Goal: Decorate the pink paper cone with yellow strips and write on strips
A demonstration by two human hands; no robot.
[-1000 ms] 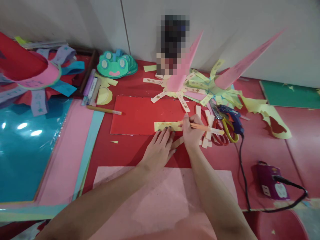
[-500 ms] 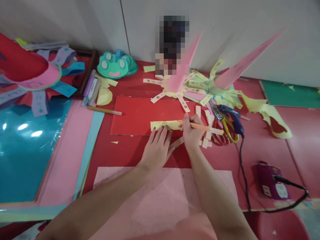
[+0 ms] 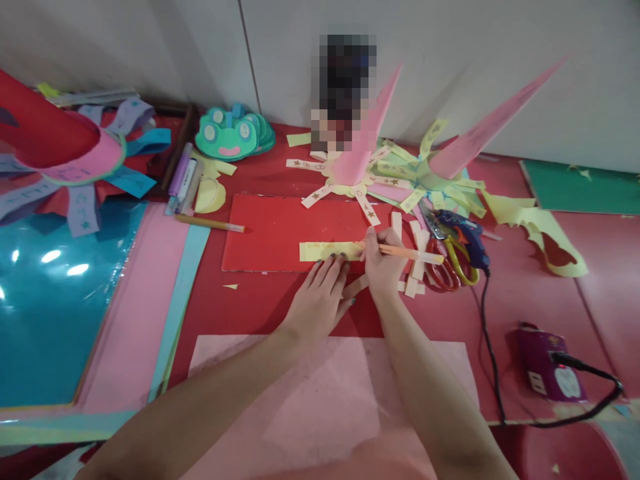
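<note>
My right hand (image 3: 384,263) is closed around an orange pen (image 3: 407,252), its tip at the right part of a yellow paper strip (image 3: 320,251). Faint orange writing shows along the strip's upper edge. My left hand (image 3: 320,290) lies flat with fingers stretched, their tips pressing on the strip's lower edge. The strip rests on a red board (image 3: 270,233). Under my left thumb and beside my right wrist lies a pale strip (image 3: 356,287). Several more pale strips (image 3: 415,257) are heaped just right of my right hand.
Scissors (image 3: 453,260) and a blue glue gun (image 3: 465,233) lie at right, its cord running to a purple power box (image 3: 550,363). Pink paper cones (image 3: 353,160) stand behind. Green frog cutouts (image 3: 230,133), markers (image 3: 183,180) and coloured sheets (image 3: 120,313) are at left.
My left hand has slid slightly right along the strip, uncovering more of the orange writing. My right hand stays in nearly the same place with the pen.
</note>
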